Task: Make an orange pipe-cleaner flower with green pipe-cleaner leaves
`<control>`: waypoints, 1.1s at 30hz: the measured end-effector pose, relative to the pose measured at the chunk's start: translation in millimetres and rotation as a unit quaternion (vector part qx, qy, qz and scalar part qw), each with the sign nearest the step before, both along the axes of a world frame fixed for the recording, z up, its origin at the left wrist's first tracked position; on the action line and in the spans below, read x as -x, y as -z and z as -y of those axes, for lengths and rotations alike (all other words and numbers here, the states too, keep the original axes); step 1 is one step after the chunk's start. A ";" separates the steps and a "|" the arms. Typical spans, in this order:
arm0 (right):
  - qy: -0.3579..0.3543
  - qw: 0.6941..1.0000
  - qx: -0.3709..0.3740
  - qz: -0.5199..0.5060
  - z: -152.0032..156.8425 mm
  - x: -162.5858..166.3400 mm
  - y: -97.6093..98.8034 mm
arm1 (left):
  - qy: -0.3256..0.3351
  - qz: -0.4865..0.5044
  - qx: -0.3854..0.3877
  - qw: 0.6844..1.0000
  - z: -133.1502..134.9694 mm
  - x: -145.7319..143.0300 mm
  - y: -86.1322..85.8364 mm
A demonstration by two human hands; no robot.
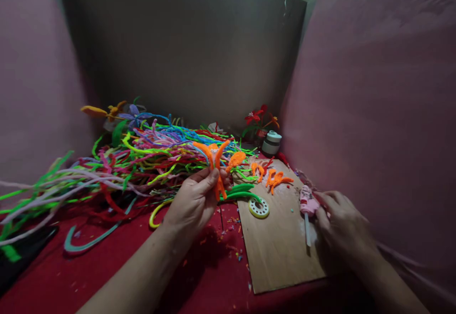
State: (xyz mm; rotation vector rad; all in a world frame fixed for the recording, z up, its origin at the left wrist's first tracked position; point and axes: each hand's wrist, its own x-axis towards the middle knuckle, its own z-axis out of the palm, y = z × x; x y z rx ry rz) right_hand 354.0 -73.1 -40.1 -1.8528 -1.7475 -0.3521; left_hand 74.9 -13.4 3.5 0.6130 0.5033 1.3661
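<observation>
My left hand (194,200) is closed in a pinch on an orange pipe-cleaner flower piece (215,159), held upright above the red cloth. Its petals spread up and outward. My right hand (338,223) rests on the wooden board (274,252) with fingers curled around the back of a pink glue gun (308,204) that lies on the board, its white glue stick pointing toward me. More orange petal pieces (276,178) lie at the board's far end, next to a round yellow-green ring (259,207).
A big tangled heap of coloured pipe cleaners (142,157) covers the left and middle of the red cloth (107,276). Finished flowers (258,117) and a small jar (272,143) stand at the back. Pink walls close in on both sides, with a dark panel behind.
</observation>
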 end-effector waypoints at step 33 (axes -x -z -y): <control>-0.296 0.706 0.030 -0.642 -25.4 150.1 -51.1 | -0.021 -0.324 -0.154 0.933 20.1 -4.7 0.5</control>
